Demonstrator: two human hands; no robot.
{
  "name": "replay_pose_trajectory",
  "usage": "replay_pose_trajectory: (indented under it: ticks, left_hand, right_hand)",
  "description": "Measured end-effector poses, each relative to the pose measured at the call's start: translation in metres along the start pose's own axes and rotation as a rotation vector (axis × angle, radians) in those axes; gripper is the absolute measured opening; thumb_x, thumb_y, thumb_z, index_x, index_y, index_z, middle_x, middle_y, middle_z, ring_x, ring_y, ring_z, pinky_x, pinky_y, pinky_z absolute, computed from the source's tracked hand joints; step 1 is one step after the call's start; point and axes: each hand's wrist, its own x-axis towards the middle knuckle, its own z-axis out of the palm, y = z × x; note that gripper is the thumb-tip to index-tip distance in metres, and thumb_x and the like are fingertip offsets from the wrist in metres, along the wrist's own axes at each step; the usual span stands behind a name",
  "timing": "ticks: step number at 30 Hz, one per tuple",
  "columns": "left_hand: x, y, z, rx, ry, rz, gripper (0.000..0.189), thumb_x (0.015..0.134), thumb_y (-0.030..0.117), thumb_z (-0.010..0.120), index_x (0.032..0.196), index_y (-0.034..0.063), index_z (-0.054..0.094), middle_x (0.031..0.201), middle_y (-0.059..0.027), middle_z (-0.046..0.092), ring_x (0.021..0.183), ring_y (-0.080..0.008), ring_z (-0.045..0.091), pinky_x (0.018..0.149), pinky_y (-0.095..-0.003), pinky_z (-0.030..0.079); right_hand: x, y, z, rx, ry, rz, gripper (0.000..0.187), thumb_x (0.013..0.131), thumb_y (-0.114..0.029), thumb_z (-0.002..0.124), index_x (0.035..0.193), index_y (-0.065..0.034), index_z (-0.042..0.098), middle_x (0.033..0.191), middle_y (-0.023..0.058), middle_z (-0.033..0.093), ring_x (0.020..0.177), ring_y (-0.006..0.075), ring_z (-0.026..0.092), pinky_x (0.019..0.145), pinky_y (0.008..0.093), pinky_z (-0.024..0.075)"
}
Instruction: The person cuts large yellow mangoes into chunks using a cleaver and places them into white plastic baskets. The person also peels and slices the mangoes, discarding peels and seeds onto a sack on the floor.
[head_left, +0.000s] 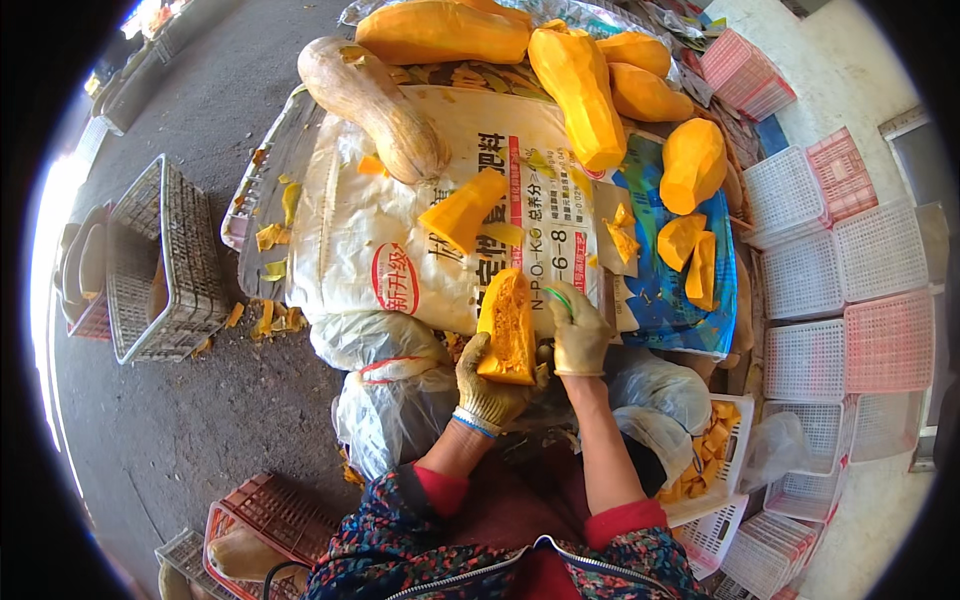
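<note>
My left hand (491, 386), in a knitted work glove, grips a peeled piece of pumpkin (507, 324) from below. Its cut face is turned up, showing the stringy, seedy hollow. Beside it, my gloved right hand (581, 326) is closed around a small tool with a green part (559, 300); most of that tool is hidden by the fingers. Ahead of both hands, another peeled chunk of pumpkin (466, 211) rests on a printed woven sack (352, 225). An unpeeled long-necked pumpkin (375, 112) lies farther off to the left.
Several peeled pumpkins (577, 97) line the far side. Cut pieces (681, 241) lie on a blue sack (645, 292) at right. A white crate (742, 442) of pumpkin chunks stands by my right leg. Stacked plastic crates (806, 360) line the right wall; a grey crate (169, 270) stands left.
</note>
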Motion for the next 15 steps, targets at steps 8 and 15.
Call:
replay_pose_trajectory:
  ticks: [8,15]
  left_hand:
    - [-0.003,0.004,-0.015,0.162,0.139,0.122,0.053,0.083,0.036,0.065,0.132,0.0163,0.057,0.125,-0.0064,0.064,0.114,-0.0290,0.059,0.087,-0.0525,0.050]
    - [-0.009,0.005,-0.003,0.211,0.173,0.141,0.043,0.085,0.027,0.062,0.125,0.0122,0.060,0.121,-0.0084,0.065,0.113,-0.0307,0.060,0.095,-0.0536,0.050]
  right_hand:
    - [0.013,0.012,0.046,-0.285,-0.012,-0.162,0.026,0.088,-0.014,0.075,0.114,-0.0103,0.073,0.103,0.0120,0.075,0.094,0.0259,0.073,0.079,0.0363,0.0574]
    - [0.005,0.023,0.058,-0.286,-0.086,-0.174,0.024,0.085,-0.006,0.066,0.108,-0.0129,0.071,0.100,0.0103,0.073,0.092,0.0321,0.070,0.077,0.0398,0.0570]
